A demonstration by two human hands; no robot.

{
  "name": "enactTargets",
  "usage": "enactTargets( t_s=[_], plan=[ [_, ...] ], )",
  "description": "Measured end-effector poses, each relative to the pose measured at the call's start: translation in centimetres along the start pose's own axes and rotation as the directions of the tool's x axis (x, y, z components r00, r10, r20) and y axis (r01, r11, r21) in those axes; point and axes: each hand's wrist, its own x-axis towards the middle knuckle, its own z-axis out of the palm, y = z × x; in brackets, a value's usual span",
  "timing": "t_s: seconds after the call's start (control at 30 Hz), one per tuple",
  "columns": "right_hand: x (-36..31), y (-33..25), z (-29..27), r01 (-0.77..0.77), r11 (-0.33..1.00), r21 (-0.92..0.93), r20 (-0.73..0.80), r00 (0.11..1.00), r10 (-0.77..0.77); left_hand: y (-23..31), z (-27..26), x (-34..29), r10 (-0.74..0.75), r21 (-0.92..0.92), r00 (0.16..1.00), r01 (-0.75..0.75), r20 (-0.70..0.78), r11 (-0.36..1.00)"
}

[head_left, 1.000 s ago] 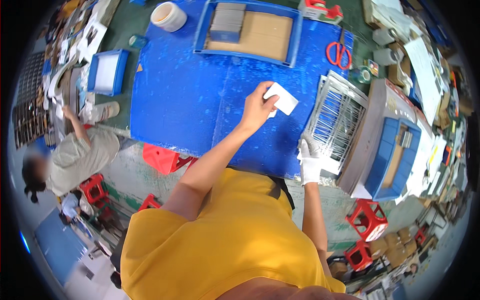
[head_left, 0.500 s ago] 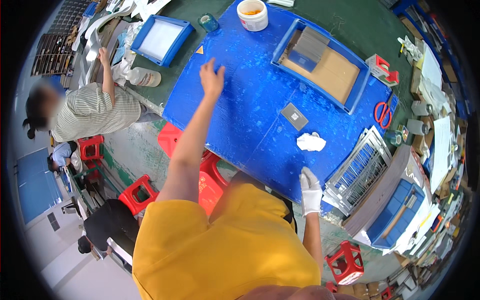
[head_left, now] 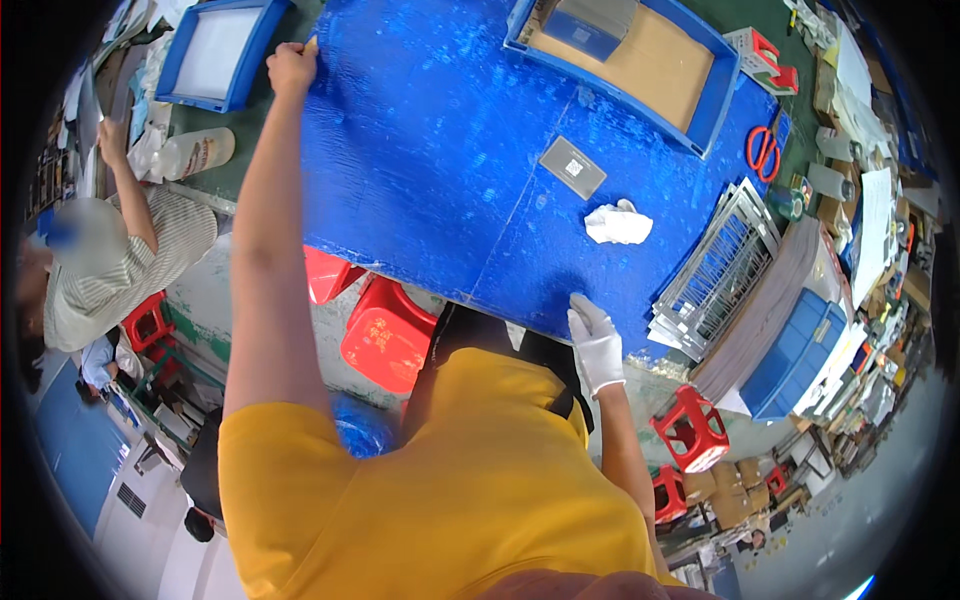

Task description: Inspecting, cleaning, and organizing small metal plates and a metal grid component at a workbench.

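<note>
My bare left hand (head_left: 292,72) reaches to the far left edge of the blue work surface (head_left: 420,150). Its fingers are closed in a pinch on a small yellow triangular piece (head_left: 312,46), mostly covered by the fingertips. My right hand (head_left: 599,350), in a white glove, hovers at the near edge with fingers stretched out, holding nothing. Beyond it lies a crumpled white cloth or glove (head_left: 617,224). A flat grey plate (head_left: 573,168) with a square printed code rests just past that.
A blue tray (head_left: 704,142) holding a stack of grey plates (head_left: 592,22) stands at the far right. Red-handled scissors (head_left: 764,152) and metal frames (head_left: 722,265) line the right side. Left are another blue tray (head_left: 168,82), a bottle (head_left: 200,152) and a co-worker (head_left: 130,255).
My left hand has gone from open fingers to a pinch on the yellow piece. The view has shifted, with the table now lying higher in it. My right hand stays near the edge.
</note>
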Motion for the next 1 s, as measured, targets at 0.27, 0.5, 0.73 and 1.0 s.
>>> enactTargets(
  t_s=[0.27,0.5,0.73,1.0],
  plan=[
    [1.9,-2.0,1.4,0.056,0.998,0.002,0.045,0.997,-0.057,-3.0,1.4,0.7,-0.212,-0.617,0.974,0.116,-0.083,0.778],
    [5.5,-5.1,2.4,0.062,0.977,0.204,-0.008,0.998,-0.061,12.9,-4.8,-26.0,0.456,-0.932,0.837,0.162,0.303,0.323],
    [8.5,-7.8,3.6,-0.075,0.956,0.283,0.086,0.995,0.052,17.0,-2.9,-39.6,0.499,-0.868,0.729,0.275,0.469,0.415],
    [13.4,-5.2,-0.7,0.528,0.755,-0.389,-0.105,0.789,-0.605,20.3,-0.6,-32.7,0.771,-0.52,0.636,-0.65,0.03,0.555]
  ],
)
